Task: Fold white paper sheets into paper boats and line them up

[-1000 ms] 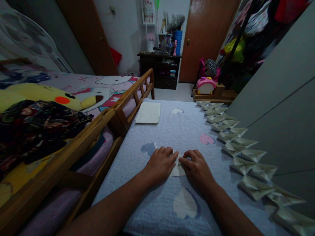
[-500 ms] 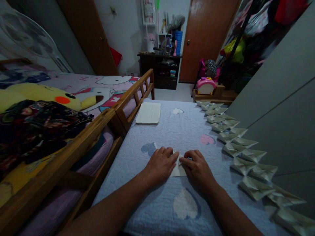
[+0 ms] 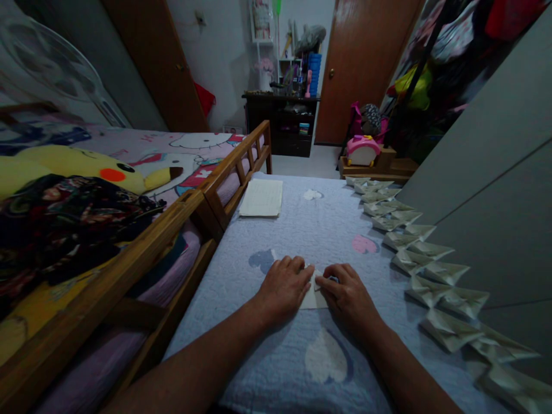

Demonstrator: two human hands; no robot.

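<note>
A small white folded paper lies on the pale blue quilt in front of me. My left hand rests palm down on the paper's left part, fingers curled and pressing it flat. My right hand presses on its right part, fingertips bent onto the fold. The two hands meet over the paper and hide most of it. A stack of white sheets lies farther back on the quilt, near the wooden rail.
Several folded paper pieces run in a row along the quilt's right edge beside a grey wall. A wooden bed rail borders the left, with a yellow plush toy and dark patterned cloth beyond. A dark dresser and door stand at the back.
Both hands stay pressed on the paper; the right fingers have shifted slightly. The view has drifted a little.
</note>
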